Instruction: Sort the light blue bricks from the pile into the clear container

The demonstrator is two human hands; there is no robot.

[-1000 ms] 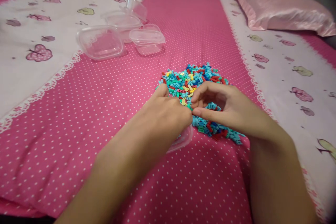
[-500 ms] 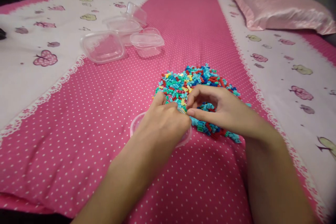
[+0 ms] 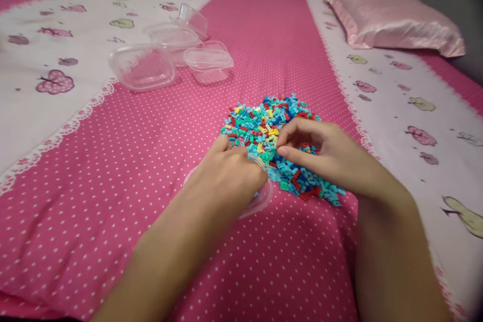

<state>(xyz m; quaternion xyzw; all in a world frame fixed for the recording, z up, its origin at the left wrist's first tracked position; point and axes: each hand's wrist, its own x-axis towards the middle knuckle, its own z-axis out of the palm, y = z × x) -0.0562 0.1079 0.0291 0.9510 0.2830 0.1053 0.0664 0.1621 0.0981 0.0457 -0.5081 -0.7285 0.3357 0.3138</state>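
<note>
A heap of small toy building bricks (image 3: 256, 123), light blue, green, red, yellow and dark blue, lies on the bedspread. My right hand (image 3: 320, 153) is over the heap's right side. Its thumb and index fingertips almost meet in a pinch; anything between them is too small to make out. To the left, my left hand (image 3: 237, 173) is curled above a clear round plastic container (image 3: 264, 201) and covers most of it. Its fingertips point down and are hidden, so whatever they hold does not show. A bit of blue shows inside the container.
Farther back on the left stand several clear plastic containers, among them a large one (image 3: 145, 68) and a smaller one (image 3: 209, 65). A pink satin pillow (image 3: 392, 20) rests at the far right. The pink dotted bedspread (image 3: 113, 171) has soft folds.
My right hand has moved slightly right, away from my left hand, opening a gap between them. My left hand stays over the round container. The whole view has shifted a little.
</note>
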